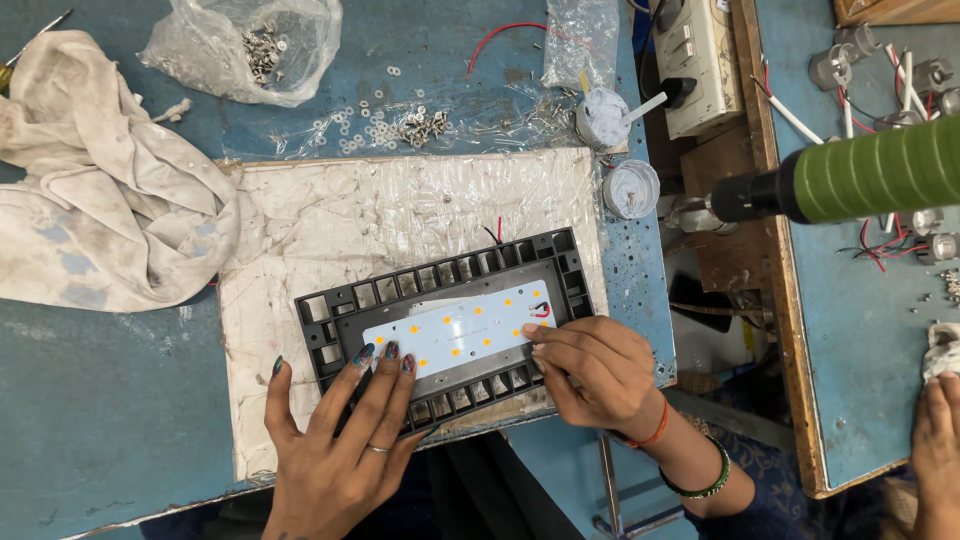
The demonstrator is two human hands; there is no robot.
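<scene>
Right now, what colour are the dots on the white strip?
Orange-yellow dots on the white strip, clearest in the head view.

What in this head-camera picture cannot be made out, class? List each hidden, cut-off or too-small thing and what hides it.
1. Near edge of the black housing: under the left hand and right hand.
2. White LED board: its ends are covered by the fingers.
3. Green-handled tool: cut off at the right edge.
4. Another person's hand: cut off at the right edge.
5. Loose washers and screws: too small to tell types.
</scene>
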